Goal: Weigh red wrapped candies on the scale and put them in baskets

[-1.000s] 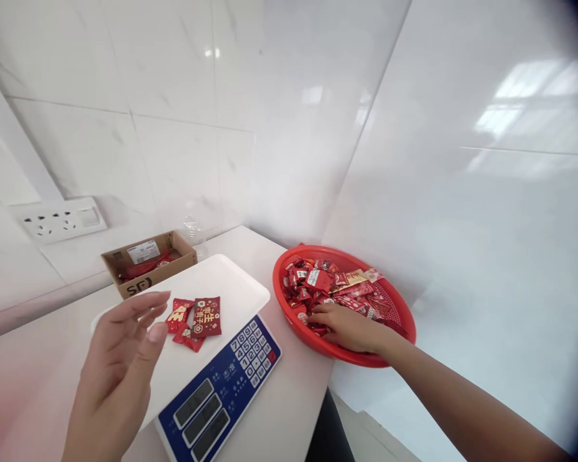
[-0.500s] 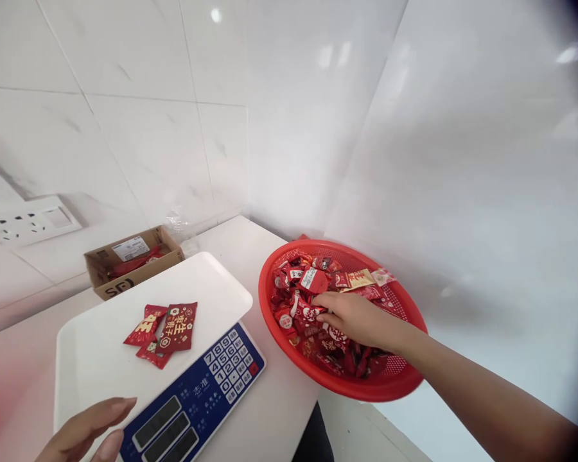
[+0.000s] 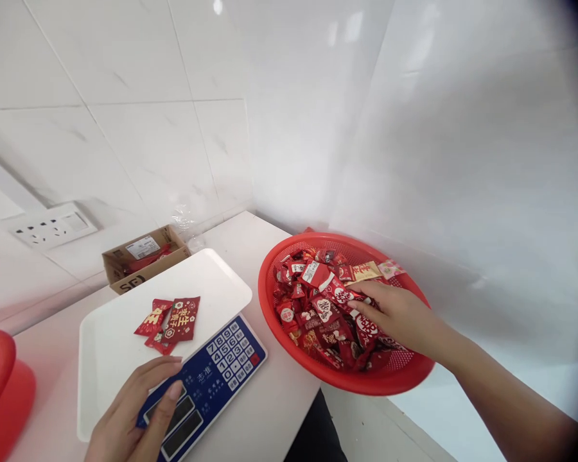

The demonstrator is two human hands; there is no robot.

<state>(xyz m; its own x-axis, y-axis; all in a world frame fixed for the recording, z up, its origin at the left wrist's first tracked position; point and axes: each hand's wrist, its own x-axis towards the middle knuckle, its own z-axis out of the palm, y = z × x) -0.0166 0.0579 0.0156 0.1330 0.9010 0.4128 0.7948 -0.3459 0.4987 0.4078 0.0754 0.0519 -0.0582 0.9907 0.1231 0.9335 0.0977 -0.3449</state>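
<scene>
A red plastic basket (image 3: pixel 296 356) holds a heap of small red snack packets (image 3: pixel 324 308). My right hand (image 3: pixel 402 317) reaches into it from the right, thumb and fingers closed on a red packet with white print (image 3: pixel 341 294) on top of the heap. A weighing scale (image 3: pixel 243 378) with a blue keypad panel stands to the left. Several red and maroon packets (image 3: pixel 182 319) lie together on its white tray (image 3: pixel 216 279). My left hand (image 3: pixel 137 404) hovers over the near part of the scale, fingers apart and holding nothing, partly hiding the displays.
Behind the scale, a small cardboard box (image 3: pixel 147 273) with red packets inside stands against the tiled wall. Another red plastic basket (image 3: pixel 9 398) shows at the left edge. The first basket overhangs the right edge of the white table (image 3: pixel 282 410). A wall socket (image 3: pixel 52 226) is at left.
My right hand has shifted right within the basket, and packets there have moved. My left hand has come further in over the scale's displays. The view has turned slightly left.
</scene>
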